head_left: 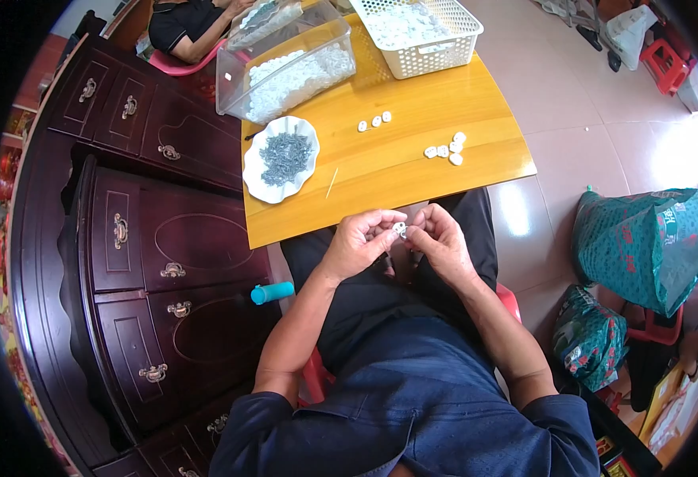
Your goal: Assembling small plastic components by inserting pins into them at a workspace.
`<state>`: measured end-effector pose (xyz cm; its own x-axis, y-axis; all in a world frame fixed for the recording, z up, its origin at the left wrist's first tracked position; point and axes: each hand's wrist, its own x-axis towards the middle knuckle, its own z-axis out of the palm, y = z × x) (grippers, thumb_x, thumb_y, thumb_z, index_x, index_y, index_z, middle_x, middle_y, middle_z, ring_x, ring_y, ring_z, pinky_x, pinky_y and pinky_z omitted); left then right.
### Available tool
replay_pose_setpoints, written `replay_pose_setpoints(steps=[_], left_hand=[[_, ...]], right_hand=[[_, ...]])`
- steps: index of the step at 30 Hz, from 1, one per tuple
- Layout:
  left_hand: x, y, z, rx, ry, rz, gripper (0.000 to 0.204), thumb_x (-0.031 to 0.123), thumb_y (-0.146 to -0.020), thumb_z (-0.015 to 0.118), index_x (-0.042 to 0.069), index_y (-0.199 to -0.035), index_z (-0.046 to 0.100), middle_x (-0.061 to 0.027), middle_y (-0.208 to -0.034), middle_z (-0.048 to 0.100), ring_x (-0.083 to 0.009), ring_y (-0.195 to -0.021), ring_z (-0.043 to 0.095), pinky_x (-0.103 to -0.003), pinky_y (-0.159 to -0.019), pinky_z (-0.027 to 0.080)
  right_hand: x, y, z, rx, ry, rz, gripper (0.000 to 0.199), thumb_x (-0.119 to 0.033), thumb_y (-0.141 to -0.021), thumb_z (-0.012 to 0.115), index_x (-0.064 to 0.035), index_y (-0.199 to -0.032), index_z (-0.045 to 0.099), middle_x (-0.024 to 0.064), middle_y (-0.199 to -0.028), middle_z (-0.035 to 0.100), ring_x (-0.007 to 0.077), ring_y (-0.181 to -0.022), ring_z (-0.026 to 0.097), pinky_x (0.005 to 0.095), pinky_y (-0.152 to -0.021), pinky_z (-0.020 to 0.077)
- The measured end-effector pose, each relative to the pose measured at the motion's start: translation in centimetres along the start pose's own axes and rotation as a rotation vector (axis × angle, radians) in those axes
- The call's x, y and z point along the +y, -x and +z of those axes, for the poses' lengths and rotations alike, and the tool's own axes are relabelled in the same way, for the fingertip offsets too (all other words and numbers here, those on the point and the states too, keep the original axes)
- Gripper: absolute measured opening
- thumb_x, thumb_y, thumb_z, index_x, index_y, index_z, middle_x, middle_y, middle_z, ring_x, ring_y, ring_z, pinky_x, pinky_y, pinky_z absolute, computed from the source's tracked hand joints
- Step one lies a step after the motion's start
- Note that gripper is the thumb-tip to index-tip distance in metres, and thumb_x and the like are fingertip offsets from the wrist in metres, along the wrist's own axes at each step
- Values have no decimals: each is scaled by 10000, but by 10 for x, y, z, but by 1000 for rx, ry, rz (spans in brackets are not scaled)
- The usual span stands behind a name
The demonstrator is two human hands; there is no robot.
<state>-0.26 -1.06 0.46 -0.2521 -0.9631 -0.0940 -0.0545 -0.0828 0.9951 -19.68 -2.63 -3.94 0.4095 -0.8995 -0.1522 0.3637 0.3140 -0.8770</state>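
Observation:
Over my lap, just off the table's front edge, a small white plastic piece [399, 228] with dark holes sits between my fingertips. Thumb and fingers of my left hand [362, 242] pinch it from one side. From the other, my right hand [441, 242] closes on it with thumb and index finger; whether a screw is also there is too small to tell. Similar white plastic pieces [443, 150] lie on the yellow table [349, 208], three in a row and several in a cluster at right. A scalloped white dish [263, 191] holds many small dark grey screws [285, 157].
A thin pale stick [332, 183] lies beside the dish. Farther back stand a clear bin [234, 87] and a cream basket [436, 60], both with white pieces. Dark cabinets [142, 238] flank the left; teal bags [643, 246] stand right. Another person [186, 32] sits beyond.

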Motion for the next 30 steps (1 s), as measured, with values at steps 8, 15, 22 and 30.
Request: replay_pose_setpoints(steps=[8,15,22,30], left_hand=[[-2,-2,1,25,-143,52,237,19,-950,676,-4,-1184,696,17,-943,648,-33,-772,588,-188,-698,488],[-6,-5,0,31,-202,92,222,18,-947,680,-7,-1167,700,14,-939,640,-37,-788,589,-187,-701,484],[-11,-4,0,50,-153,69,216,33,-958,674,-1,-1171,688,4,-968,680,-37,-798,597,-190,-706,486],[-10,-3,-2,49,-149,53,207,36,-962,673,-2,-1165,687,4,-962,691,-37,-803,609,-189,-709,493]], right_hand=[[-1,-1,1,16,-44,7,79,-44,-974,620,-23,-1005,550,3,-855,639,46,-771,595,200,-693,487],[2,-2,-2,25,-150,142,146,-127,-983,672,-33,-1092,644,31,-902,702,76,-762,650,203,-694,515],[6,-3,-3,45,-142,134,135,-123,-974,692,-29,-1066,665,22,-884,706,72,-754,646,205,-677,516],[3,0,2,30,-74,90,152,-75,-982,658,1,-1108,622,33,-911,709,66,-797,642,199,-718,509]])
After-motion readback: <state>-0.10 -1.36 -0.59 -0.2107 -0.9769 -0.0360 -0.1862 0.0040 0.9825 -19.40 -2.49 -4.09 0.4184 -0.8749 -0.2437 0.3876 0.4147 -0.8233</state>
